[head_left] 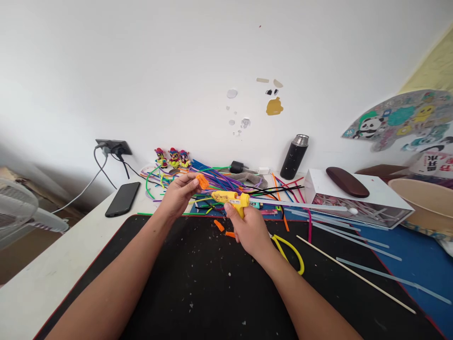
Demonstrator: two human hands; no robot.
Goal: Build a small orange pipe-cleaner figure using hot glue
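My left hand [179,192] pinches a small orange fuzzy piece [202,181] between thumb and fingers, held above the black mat [198,283]. My right hand [247,229] is wrapped round the handle of a yellow glue gun [231,198], with a clear glue stick [300,205] sticking out of its back to the right. The gun's nozzle points left, close under the orange piece. Two short orange scraps [222,229] lie on the mat just below the hands.
A heap of coloured pipe cleaners [219,182] lies behind the hands, with three small figures [173,158], a black phone [122,199], a black flask [294,157], a white box [357,198] of glue sticks, yellow-handled pliers [290,250], a thin wooden stick [354,274] and a fan [21,212].
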